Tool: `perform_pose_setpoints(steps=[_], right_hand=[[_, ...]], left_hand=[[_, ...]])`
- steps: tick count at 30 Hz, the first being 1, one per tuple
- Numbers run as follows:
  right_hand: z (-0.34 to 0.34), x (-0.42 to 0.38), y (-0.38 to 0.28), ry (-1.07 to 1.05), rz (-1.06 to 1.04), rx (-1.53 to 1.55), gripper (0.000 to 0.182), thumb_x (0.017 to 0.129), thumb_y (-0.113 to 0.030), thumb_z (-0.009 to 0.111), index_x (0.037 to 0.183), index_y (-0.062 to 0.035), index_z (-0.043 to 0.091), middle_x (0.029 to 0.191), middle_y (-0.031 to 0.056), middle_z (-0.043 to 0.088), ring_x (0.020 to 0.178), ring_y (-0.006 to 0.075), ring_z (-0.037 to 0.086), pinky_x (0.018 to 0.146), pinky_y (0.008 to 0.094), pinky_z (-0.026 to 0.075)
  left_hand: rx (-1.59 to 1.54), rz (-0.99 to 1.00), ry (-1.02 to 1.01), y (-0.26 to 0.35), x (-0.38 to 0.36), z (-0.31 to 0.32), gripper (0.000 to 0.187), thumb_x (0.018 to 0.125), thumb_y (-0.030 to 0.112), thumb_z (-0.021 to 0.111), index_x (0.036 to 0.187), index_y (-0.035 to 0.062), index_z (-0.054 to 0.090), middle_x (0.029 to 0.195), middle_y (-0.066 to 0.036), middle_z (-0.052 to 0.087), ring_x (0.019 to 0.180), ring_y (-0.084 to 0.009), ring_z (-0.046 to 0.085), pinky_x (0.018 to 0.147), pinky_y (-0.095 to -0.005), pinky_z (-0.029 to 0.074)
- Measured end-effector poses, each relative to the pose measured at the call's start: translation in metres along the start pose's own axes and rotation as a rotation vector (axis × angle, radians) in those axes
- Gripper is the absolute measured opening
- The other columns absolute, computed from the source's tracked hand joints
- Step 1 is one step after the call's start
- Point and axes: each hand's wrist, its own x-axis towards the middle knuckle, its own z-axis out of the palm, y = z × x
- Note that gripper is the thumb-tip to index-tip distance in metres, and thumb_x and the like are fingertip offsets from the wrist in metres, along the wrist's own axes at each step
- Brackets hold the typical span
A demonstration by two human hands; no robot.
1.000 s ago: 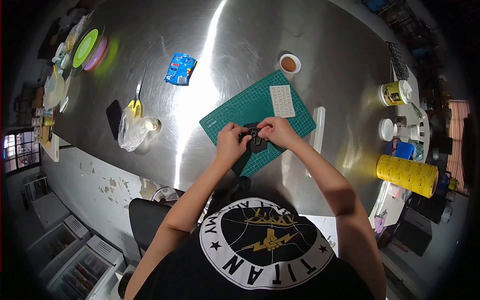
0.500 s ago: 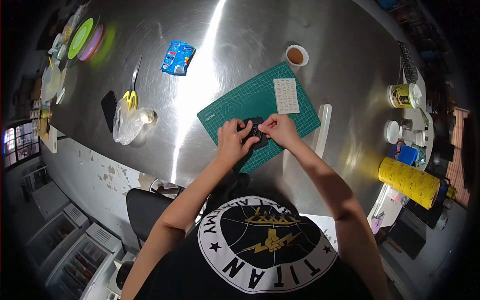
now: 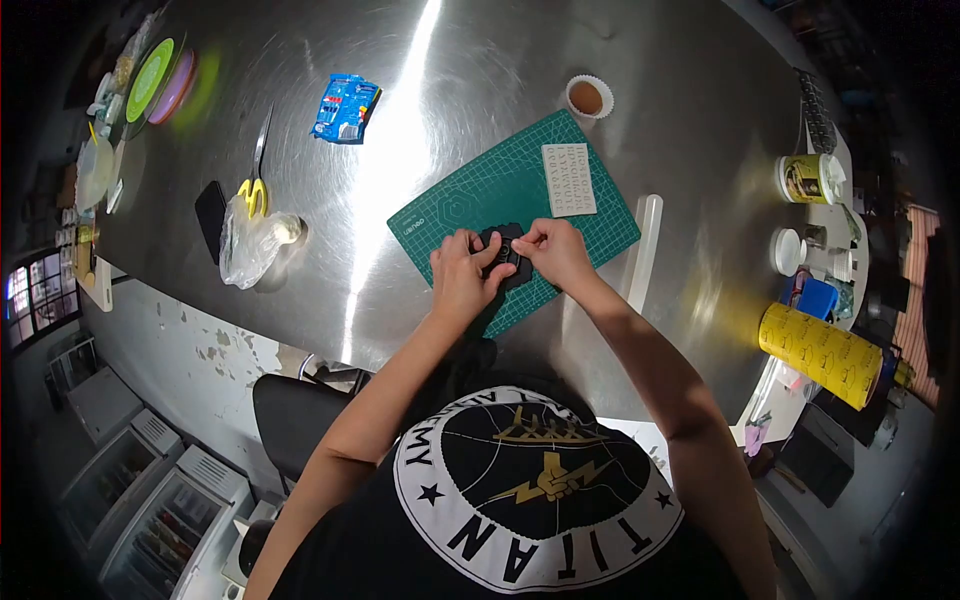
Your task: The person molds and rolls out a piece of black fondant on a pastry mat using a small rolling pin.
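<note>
Under my hands, on the green cutting mat point(image 3: 475, 195), lies a small black piece with raised shapes, like a silicone mould point(image 3: 513, 256). My left hand point(image 3: 464, 275) grips it from the left, fingers over its far side and thumb at the near edge. At its upper right, the thumb and fingers of my right hand point(image 3: 552, 248) are pinched together; whatever they hold is too small to make out. A pale letter mould point(image 3: 569, 180) lies on the mat just beyond my right hand.
A paper cup with brown filling point(image 3: 586, 97) stands past the mat. To the left are a blue packet point(image 3: 344, 108), yellow-handled scissors point(image 3: 257, 197), a plastic bag point(image 3: 249, 243) and a black phone point(image 3: 211, 215). A clear bar point(image 3: 646, 252) and a yellow roll point(image 3: 820, 355) lie to the right.
The view has shifted slightly, so the table things appear a little higher and further left. Both hands stay at the black mould, with only small finger movements.
</note>
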Motion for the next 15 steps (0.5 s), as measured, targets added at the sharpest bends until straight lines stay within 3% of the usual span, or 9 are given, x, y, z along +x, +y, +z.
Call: perform_pose_setpoints(steps=[2, 6, 8, 12, 14, 15], right_hand=[[0.000, 0.000, -0.001, 0.000, 0.001, -0.010, 0.018, 0.072, -0.018, 0.073, 0.072, -0.0027, 0.064, 0.057, 0.0067, 0.059, 0.052, 0.0130, 0.054, 0.052, 0.0279, 0.043], [0.001, 0.000, -0.001, 0.005, -0.065, -0.039, 0.017, 0.071, -0.017, 0.073, 0.081, -0.0041, 0.067, 0.064, 0.0066, 0.059, 0.057, 0.0137, 0.056, 0.053, 0.0280, 0.044], [0.006, -0.012, -0.004, 0.079, -0.206, -0.029, 0.028, 0.067, -0.015, 0.073, 0.092, -0.0040, 0.066, 0.082, 0.0120, 0.059, 0.066, 0.0204, 0.059, 0.062, 0.0304, 0.048], [0.025, -0.026, -0.001, 0.141, -0.404, -0.040, 0.041, 0.067, -0.018, 0.073, 0.104, -0.0026, 0.064, 0.091, 0.0133, 0.053, 0.077, 0.0276, 0.057, 0.068, 0.0348, 0.048], [0.026, -0.025, -0.004, 0.134, -0.349, -0.084, 0.041, 0.067, -0.018, 0.074, 0.103, -0.0021, 0.064, 0.090, 0.0136, 0.053, 0.077, 0.0285, 0.057, 0.069, 0.0355, 0.048], [0.027, -0.024, -0.006, 0.127, -0.295, -0.121, 0.041, 0.067, -0.017, 0.074, 0.103, -0.0017, 0.064, 0.090, 0.0139, 0.053, 0.077, 0.0295, 0.057, 0.069, 0.0363, 0.048]], left_hand=[[-0.007, 0.009, 0.024, -0.001, 0.000, 0.000, 0.045, 0.064, 0.033, 0.075, 0.101, 0.0091, 0.067, 0.086, -0.005, 0.049, 0.084, -0.0218, 0.047, 0.074, -0.0356, 0.034], [-0.027, 0.031, 0.044, -0.005, -0.001, -0.001, 0.047, 0.063, 0.034, 0.076, 0.102, 0.0104, 0.067, 0.088, -0.007, 0.049, 0.087, -0.0230, 0.047, 0.076, -0.0357, 0.035], [-0.038, 0.038, 0.074, -0.012, -0.002, 0.002, 0.049, 0.061, 0.035, 0.077, 0.102, 0.0108, 0.067, 0.090, -0.007, 0.050, 0.089, -0.0233, 0.048, 0.076, -0.0358, 0.036], [-0.224, 0.102, 0.093, -0.027, -0.002, 0.000, 0.083, 0.050, 0.038, 0.083, 0.122, 0.0077, 0.053, 0.100, -0.010, 0.052, 0.098, -0.0276, 0.048, 0.084, -0.0381, 0.038], [-0.224, 0.148, 0.098, -0.032, -0.004, 0.000, 0.109, 0.047, 0.037, 0.084, 0.136, 0.0028, 0.032, 0.111, -0.013, 0.053, 0.103, -0.0306, 0.049, 0.090, -0.0397, 0.037], [-0.225, 0.139, 0.101, -0.032, -0.006, 0.000, 0.109, 0.047, 0.037, 0.084, 0.136, 0.0028, 0.032, 0.111, -0.013, 0.053, 0.103, -0.0306, 0.049, 0.090, -0.0397, 0.037]])
